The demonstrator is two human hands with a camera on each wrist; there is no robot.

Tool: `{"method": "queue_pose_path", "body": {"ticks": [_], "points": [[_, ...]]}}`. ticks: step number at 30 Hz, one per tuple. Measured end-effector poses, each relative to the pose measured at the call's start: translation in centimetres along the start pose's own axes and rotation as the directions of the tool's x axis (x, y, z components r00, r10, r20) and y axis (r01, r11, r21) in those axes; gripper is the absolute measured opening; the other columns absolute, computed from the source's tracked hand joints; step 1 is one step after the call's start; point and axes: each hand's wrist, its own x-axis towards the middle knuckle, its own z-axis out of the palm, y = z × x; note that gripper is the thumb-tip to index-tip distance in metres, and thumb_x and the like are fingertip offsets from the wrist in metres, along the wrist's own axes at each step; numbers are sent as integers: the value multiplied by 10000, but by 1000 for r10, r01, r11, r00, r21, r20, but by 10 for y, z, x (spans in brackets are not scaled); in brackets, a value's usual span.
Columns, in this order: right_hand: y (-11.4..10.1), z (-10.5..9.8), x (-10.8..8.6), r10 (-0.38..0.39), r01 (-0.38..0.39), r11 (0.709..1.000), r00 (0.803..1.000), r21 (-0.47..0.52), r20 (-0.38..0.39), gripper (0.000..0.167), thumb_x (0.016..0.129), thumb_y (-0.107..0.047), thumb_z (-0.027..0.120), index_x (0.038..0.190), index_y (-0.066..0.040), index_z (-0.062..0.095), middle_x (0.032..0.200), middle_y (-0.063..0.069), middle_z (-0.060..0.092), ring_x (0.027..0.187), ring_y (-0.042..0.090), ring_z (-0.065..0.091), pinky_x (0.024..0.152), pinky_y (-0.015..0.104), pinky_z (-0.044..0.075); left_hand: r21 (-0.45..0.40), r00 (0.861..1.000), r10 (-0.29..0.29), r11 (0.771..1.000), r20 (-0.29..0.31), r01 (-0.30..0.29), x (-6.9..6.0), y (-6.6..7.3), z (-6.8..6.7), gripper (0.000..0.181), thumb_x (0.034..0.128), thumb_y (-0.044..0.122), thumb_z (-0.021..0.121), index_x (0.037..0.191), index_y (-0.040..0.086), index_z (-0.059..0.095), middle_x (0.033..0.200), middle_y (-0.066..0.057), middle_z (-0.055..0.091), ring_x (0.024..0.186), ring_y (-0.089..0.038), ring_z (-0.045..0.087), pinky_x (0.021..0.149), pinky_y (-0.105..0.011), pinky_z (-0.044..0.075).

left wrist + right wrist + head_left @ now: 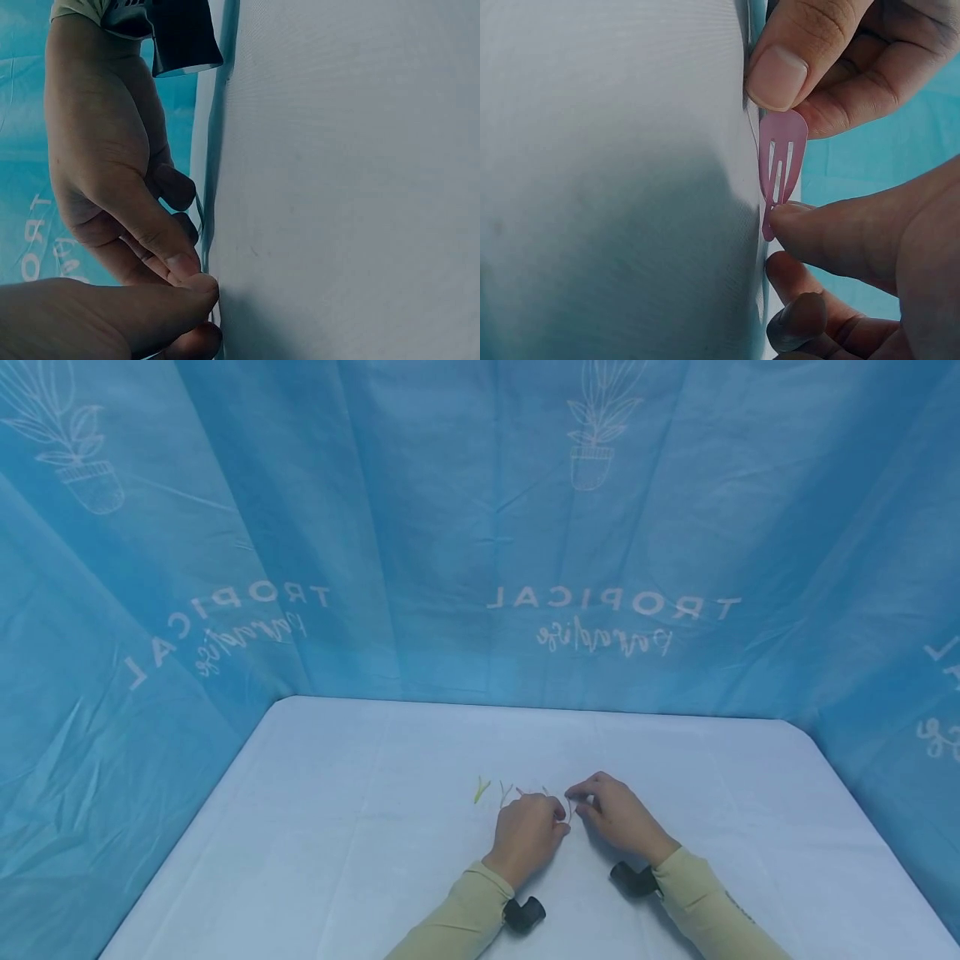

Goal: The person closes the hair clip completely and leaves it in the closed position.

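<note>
A pink snap hair clip (786,150) is between both hands in the right wrist view. Its wide end is pinched by my left hand (847,67), and its narrow end is pinched by my right hand (855,232). In the head view my left hand (527,835) and my right hand (622,814) almost meet over the white table. The left wrist view has my right hand (112,150) above and my left thumb and fingers (112,315) at the bottom, hiding most of the clip.
Left of the hands, a yellow V-shaped item (482,790) and a thin pale one (506,793) lie on the white table (360,827). Other small pieces are partly hidden behind the left hand. Blue curtains (450,527) surround the table's back and sides.
</note>
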Motion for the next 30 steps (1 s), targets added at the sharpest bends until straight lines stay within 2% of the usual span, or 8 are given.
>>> {"method": "queue_pose_path", "body": {"ticks": [4,12,16,20,30], "points": [[-1,0,0,-8,8,1000,1000,5,-2,187,923,-28,665,1087,-70,744,983,55,646,795,112,564,724,345,498,4,1000,0,1000,-2,0,0,0,-1,129,817,252,835,883,160,774,674,89,641,595,-72,592,511,-213,409],[0,1,0,-21,21,1000,1000,13,-6,196,903,-41,705,1093,-72,741,1001,57,647,815,125,564,747,368,501,-2,1000,1,1000,-7,-1,-1,-1,0,72,833,224,819,861,172,777,786,59,715,676,-106,666,547,-221,455],[1,2,-1,-19,19,1000,1000,20,-6,201,893,-36,721,1089,-76,741,1011,60,649,876,171,607,790,408,516,-11,1000,3,1000,-8,-3,-1,-1,0,54,840,212,813,858,171,782,782,58,710,687,-105,668,556,-221,459],[2,2,0,-24,24,1000,999,15,-22,197,881,-36,735,1074,-71,740,1013,68,655,929,230,638,823,449,524,-13,1000,5,1000,-23,-6,-1,-1,-2,43,854,201,796,870,161,787,792,53,715,699,-106,674,563,-223,467],[3,4,1,-13,13,1000,997,9,-72,154,878,-76,756,1031,-70,732,986,46,653,919,223,638,816,432,524,-25,998,0,1000,-70,-1,1,-4,-3,38,868,181,774,892,154,787,829,38,725,742,-124,685,590,-245,488]]}}
